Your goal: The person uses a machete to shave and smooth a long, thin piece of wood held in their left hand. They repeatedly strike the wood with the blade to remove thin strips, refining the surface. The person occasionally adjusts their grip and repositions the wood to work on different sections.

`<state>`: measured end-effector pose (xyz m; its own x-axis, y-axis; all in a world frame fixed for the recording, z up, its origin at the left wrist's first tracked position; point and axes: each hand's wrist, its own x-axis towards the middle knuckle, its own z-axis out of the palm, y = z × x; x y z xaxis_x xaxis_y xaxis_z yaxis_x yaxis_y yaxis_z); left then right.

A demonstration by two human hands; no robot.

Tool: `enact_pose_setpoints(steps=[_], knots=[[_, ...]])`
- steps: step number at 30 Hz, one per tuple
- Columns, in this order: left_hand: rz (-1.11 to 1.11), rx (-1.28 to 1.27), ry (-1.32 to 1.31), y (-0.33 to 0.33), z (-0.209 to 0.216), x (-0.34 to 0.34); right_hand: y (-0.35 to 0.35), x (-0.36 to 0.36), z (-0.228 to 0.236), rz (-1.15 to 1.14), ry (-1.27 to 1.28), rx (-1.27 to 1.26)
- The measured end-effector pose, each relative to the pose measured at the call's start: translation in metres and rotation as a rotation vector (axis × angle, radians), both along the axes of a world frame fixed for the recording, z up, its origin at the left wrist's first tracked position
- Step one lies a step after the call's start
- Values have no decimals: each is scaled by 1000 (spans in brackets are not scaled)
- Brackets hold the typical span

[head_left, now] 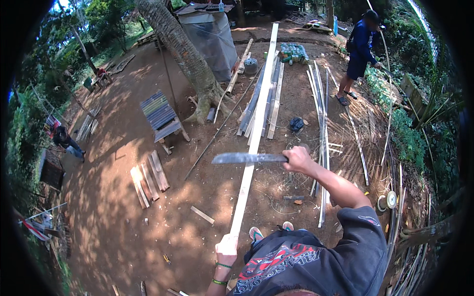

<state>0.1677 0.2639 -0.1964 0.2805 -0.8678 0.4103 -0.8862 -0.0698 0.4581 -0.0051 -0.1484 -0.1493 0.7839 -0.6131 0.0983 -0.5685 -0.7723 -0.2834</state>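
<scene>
My right hand (297, 159) is closed round the handle of a machete (237, 158). Its long grey blade points left and lies across a long pale slat (264, 101); whether blade and slat touch, I cannot tell. My left hand (227, 245) grips the near end of that slat, a green band on the wrist below it. From there the slat runs away from me, and its far part passes over a pile of split bamboo strips (276, 106) on the ground.
Long thin strips (323, 138) lie to the right. Short boards (149, 177) and a low slatted bench (162, 114) are on the left, near a leaning tree trunk (192, 59). A person in blue (363, 47) stands at far right; another person (66, 140) is at far left.
</scene>
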Motion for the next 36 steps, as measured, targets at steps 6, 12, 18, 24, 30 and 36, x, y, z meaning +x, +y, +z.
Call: enact_pose_setpoints(steps=[6, 12, 18, 24, 30, 36], knots=[[-18, 49, 30, 16, -22, -6, -89, -43, 23, -494, -198, -130], [-4, 28, 139, -17, -17, -4, 64, 0, -15, 85, -52, 102], [36, 63, 203, -2, 6, -5, 7, -2, -7, 46, 0, -10], [-27, 80, 46, 25, -21, 0, -132, -59, 13, -714, -307, 43], [-14, 101, 194, -23, -11, -6, -14, -14, -36, -453, -620, 763], [154, 240, 564, -87, 14, -19, 75, 51, -42, -298, -849, 1022]])
